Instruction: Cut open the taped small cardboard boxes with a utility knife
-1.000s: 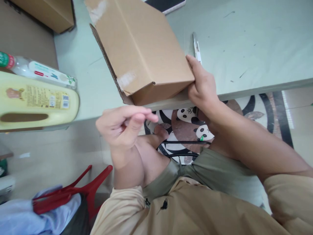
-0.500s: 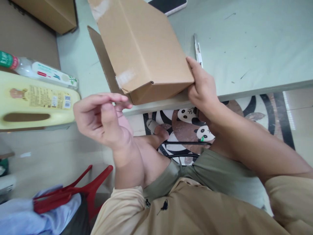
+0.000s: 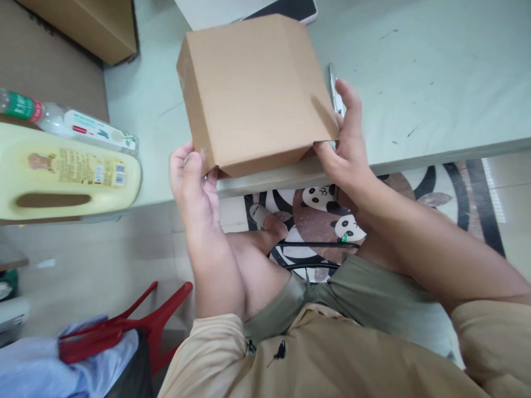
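Observation:
A brown cardboard box is over the near edge of the table, a broad plain face turned up. Tape shows on its narrow left side. My left hand is closed on the box's near left corner, with some fingertips hidden behind it. At the near right corner, my right hand grips the cardboard between its fingers, one finger raised along the side. Just beyond that hand lies a utility knife, partly covered by the fingers.
On the left are a yellow jug, a clear plastic bottle and another carton. A dark-topped device and a white sheet lie behind the box. Below left stands a red chair with clothes on it.
The box has been turned so its plain face is up and its flaps no longer show. My left hand has moved from the air onto its near left corner.

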A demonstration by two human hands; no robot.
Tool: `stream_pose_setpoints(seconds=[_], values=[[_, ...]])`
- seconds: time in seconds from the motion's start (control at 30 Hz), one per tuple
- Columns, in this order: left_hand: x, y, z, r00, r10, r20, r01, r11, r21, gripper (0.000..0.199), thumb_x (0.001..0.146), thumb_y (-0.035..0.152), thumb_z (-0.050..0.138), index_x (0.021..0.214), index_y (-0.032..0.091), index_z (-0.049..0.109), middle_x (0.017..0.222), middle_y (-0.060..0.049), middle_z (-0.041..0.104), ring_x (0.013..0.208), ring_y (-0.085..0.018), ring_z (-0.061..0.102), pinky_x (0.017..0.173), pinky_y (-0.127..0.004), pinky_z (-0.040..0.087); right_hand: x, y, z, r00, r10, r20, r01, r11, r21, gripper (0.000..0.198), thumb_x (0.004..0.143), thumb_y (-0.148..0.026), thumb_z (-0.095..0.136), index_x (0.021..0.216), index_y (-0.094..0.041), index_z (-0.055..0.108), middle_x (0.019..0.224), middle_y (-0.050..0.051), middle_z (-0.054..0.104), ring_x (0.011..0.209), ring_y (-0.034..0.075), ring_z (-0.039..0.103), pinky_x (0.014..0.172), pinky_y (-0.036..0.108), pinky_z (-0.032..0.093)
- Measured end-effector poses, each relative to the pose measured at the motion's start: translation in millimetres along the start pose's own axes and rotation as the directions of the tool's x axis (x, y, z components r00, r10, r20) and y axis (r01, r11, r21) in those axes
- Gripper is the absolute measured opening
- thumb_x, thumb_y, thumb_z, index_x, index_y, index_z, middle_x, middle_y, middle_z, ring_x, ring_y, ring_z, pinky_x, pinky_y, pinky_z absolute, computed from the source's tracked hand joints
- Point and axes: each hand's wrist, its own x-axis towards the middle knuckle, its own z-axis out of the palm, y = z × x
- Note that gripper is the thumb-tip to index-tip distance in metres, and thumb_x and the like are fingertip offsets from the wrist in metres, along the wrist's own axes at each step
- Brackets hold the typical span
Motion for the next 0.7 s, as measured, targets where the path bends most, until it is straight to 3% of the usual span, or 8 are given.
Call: stream_pose_setpoints(seconds=[0.07,0.27,0.4,0.57,0.63,0.7], values=[[4,-4,-2,0.999,0.011,0.033,-0.011,1.0,0.005,0.062,0.076,0.078,0.067,0.118,0.033,0.058,0.115,-0.005,0.067,0.103,-0.022,0.068,0.077,-0.032,0.057,0,0,-1,1.0,0.017,-0.02,-0.016,0.998,0.058,0.086,0.095,-0.04,0.047,0.162,-0.04,-0.008,0.165,0.004,0.034,0.151,0.03,0.041,0.12,0.056,0.045],[3,3,3,0.999,0.045,0.026,-0.043,0.996,-0.074,0.07,0.08,0.087,0.048,0.119,0.03,0.056,0.115,-0.006,0.067,0.103,-0.023,0.068,0.073,-0.032,0.056,-1,2,-1,0.997,-0.073,0.008,0.07,0.976,0.206,0.082,0.09,-0.051,0.057,0.159,-0.035,0.015,0.161,0.009,0.039,0.149,0.033,0.042,0.117,0.059,0.046],[6,0,-2,0.996,0.064,0.063,-0.058,0.993,-0.103,0.075,0.07,0.083,0.066,0.125,0.032,0.056,0.125,-0.008,0.066,0.107,-0.024,0.068,0.075,-0.031,0.056,2,9,9,0.997,-0.057,-0.051,0.069,0.961,0.269,0.08,0.09,-0.058,0.058,0.157,-0.032,0.023,0.156,0.012,0.044,0.139,0.033,0.052,0.106,0.057,0.056],[11,-8,-7,0.995,0.096,-0.003,-0.096,0.995,0.008,0.079,0.067,0.073,0.079,0.129,0.03,0.055,0.13,-0.01,0.065,0.117,-0.023,0.067,0.096,-0.035,0.055,3,9,12,0.997,-0.006,-0.077,0.032,0.936,0.35,0.073,0.092,-0.062,0.052,0.154,-0.031,0.031,0.151,0.012,0.051,0.112,0.027,0.068,0.084,0.046,0.066],[10,-7,-5,0.994,0.091,-0.062,-0.089,0.995,0.043,0.076,0.065,0.073,0.08,0.121,0.025,0.061,0.119,-0.01,0.069,0.104,-0.02,0.069,0.087,-0.03,0.055,3,6,8,0.998,0.011,-0.069,0.014,0.937,0.348,0.069,0.094,-0.063,0.05,0.153,-0.03,0.035,0.149,0.012,0.054,0.109,0.027,0.069,0.086,0.047,0.066],[8,-3,-3,0.996,0.042,-0.08,-0.037,0.997,0.065,0.07,0.061,0.073,0.082,0.105,0.02,0.065,0.097,-0.006,0.07,0.078,-0.014,0.066,0.064,-0.022,0.051,3,3,3,0.996,0.018,-0.087,0.015,0.932,0.363,0.066,0.095,-0.063,0.047,0.151,-0.028,0.04,0.146,0.012,0.057,0.111,0.028,0.069,0.091,0.049,0.064]])
